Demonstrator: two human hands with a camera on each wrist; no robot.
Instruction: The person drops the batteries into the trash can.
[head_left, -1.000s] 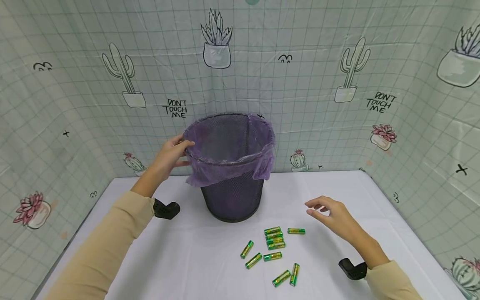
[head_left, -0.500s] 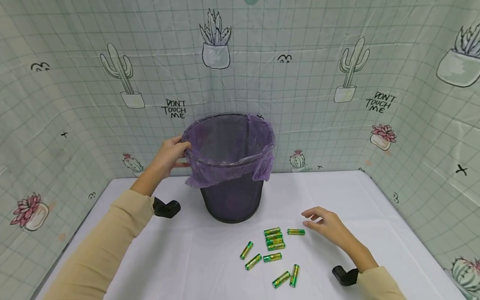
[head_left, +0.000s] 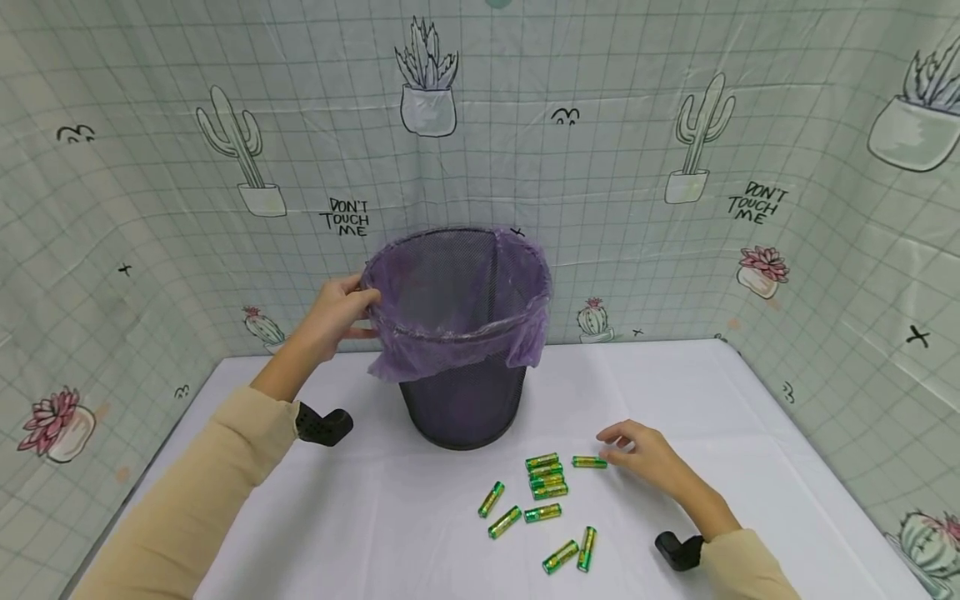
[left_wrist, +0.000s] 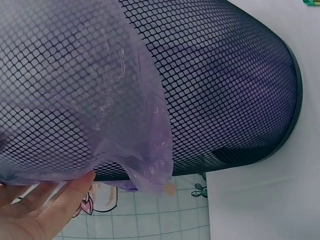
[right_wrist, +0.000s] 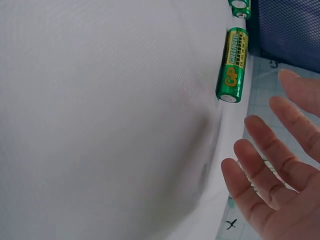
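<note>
A black mesh trash bin (head_left: 467,412) stands upright at the back of the table, lined with a purple plastic bag (head_left: 442,354) folded over its rim. My left hand (head_left: 335,315) grips the bin's rim on the left, thumb over the bag's edge; in the left wrist view its fingers (left_wrist: 75,192) lie against the bag. Beside a lone green GP battery (head_left: 589,462), my right hand (head_left: 647,457) hovers with loosely bent fingers and holds nothing. The right wrist view shows that battery (right_wrist: 234,65) apart from the spread fingers (right_wrist: 250,175).
Several more green batteries lie in front of the bin: a row (head_left: 547,477) side by side and loose ones such as a battery (head_left: 560,557) near the front. A white cloth covers the table (head_left: 360,517). Patterned curtains (head_left: 495,175) stand close behind and at both sides.
My right hand has moved left and down toward the lone battery. The left hand stays on the bin's rim, and the bin's top has tipped very slightly toward me.
</note>
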